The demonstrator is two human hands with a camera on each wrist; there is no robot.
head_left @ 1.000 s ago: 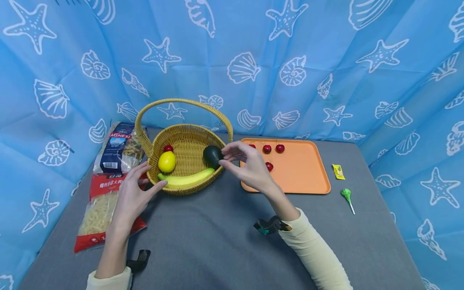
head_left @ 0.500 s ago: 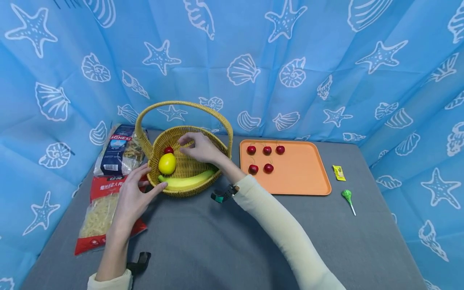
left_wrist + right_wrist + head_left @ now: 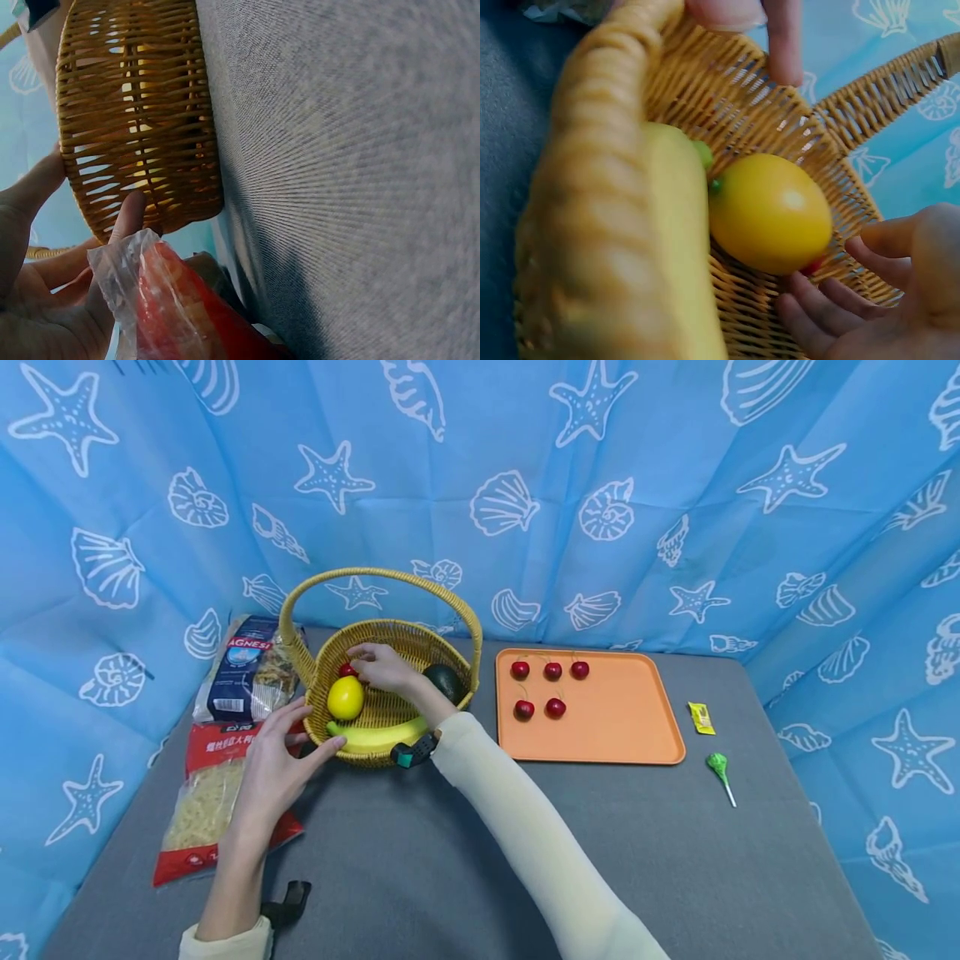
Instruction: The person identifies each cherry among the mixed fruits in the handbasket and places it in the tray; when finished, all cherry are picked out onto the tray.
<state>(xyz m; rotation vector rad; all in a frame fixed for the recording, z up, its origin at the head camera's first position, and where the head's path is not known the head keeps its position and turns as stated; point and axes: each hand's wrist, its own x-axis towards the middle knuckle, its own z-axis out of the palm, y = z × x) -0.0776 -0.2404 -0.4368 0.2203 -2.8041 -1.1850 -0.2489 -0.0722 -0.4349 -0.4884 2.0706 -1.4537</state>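
Note:
A wicker basket [image 3: 390, 631] with a tall handle holds a yellow lemon-like fruit [image 3: 346, 697], a banana [image 3: 382, 737], a dark avocado [image 3: 445, 683] and a red cherry [image 3: 347, 669]. My left hand [image 3: 281, 768] holds the basket's near left rim, its thumb at the front and its fingers at the side. Inside the basket, my right hand [image 3: 386, 668] reaches to the cherry, fingertips beside it. In the right wrist view the right fingers [image 3: 817, 307] and thumb stand apart behind the yellow fruit [image 3: 772, 214], which mostly hides the cherry [image 3: 812, 265]; contact is unclear.
An orange tray [image 3: 615, 718] with several cherries [image 3: 555, 707] lies right of the basket. Farther right are a yellow wrapped candy [image 3: 701, 717] and a green lollipop [image 3: 717, 764]. Two pasta bags [image 3: 243, 664] [image 3: 210, 802] lie at the left, close to my left hand.
My right hand has moved left from beside the avocado at the basket's right rim, across the basket, to the cherry. The avocado stays in the basket. My left hand keeps its place.

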